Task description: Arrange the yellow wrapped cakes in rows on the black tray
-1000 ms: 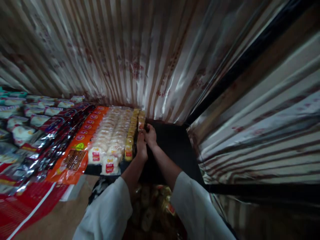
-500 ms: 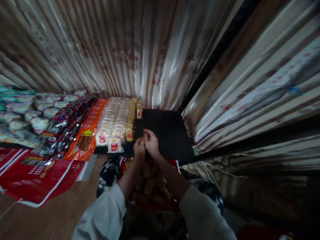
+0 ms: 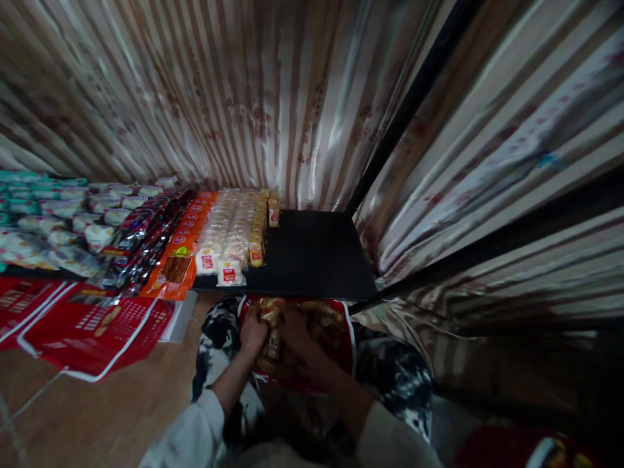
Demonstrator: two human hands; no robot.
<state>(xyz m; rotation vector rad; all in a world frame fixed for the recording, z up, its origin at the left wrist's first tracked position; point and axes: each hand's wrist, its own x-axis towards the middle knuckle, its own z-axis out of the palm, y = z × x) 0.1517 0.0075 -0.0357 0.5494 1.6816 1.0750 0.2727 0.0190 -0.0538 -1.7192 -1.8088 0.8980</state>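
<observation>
A red bag with a white edge [image 3: 351, 344] lies open on my lap. Inside are many small yellow-brown snacks in clear wrappers [image 3: 329, 322]. My left hand [image 3: 254, 333] is at the bag's left side, its fingers curled against a wrapped snack [image 3: 270, 313]. Close beside it, my right hand [image 3: 293, 328] reaches down among the packets; its fingers are dim and partly hidden, so its grip does not show. Beyond the bag stands a black shelf [image 3: 316, 253], where small yellow wrapped snacks [image 3: 256, 250] stand in a row.
Left of the yellow row lie white wrapped snacks [image 3: 231, 270], an orange packet [image 3: 178, 260], dark shiny packets [image 3: 151, 227] and white and green packets [image 3: 63, 208]. A red printed bag [image 3: 112, 331] hangs at the left. Striped curtains [image 3: 292, 97] and a black post [image 3: 390, 149] stand behind.
Both hands have dropped from above the front of the black shelf into the red bag on my lap. They have moved slightly apart. My view has shifted a little.
</observation>
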